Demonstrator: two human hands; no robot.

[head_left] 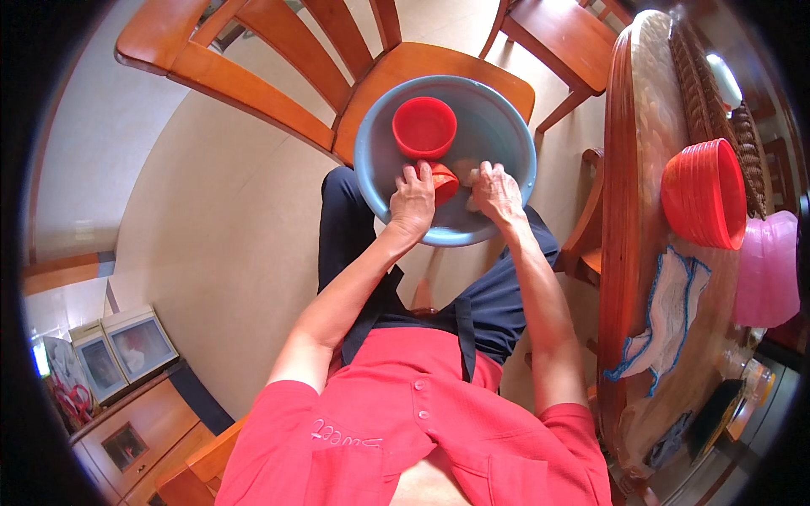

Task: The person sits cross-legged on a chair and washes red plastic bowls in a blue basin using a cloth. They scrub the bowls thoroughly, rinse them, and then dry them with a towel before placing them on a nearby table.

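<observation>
A large blue-grey plastic basin rests on a wooden chair in front of me, with what looks like water in it. My left hand grips a small orange-red bowl, which lies tilted inside the basin. Just beyond it a red plastic bowl stands with its opening up. At the right of the basin my right hand is closed on a pale, wet cloth-like thing, partly hidden by the fingers and blurred by the water.
The chair seat extends behind the basin. On the wooden table to the right are stacked red bowls, stacked pink containers and a white cloth with blue edging. A wooden cabinet stands at the lower left.
</observation>
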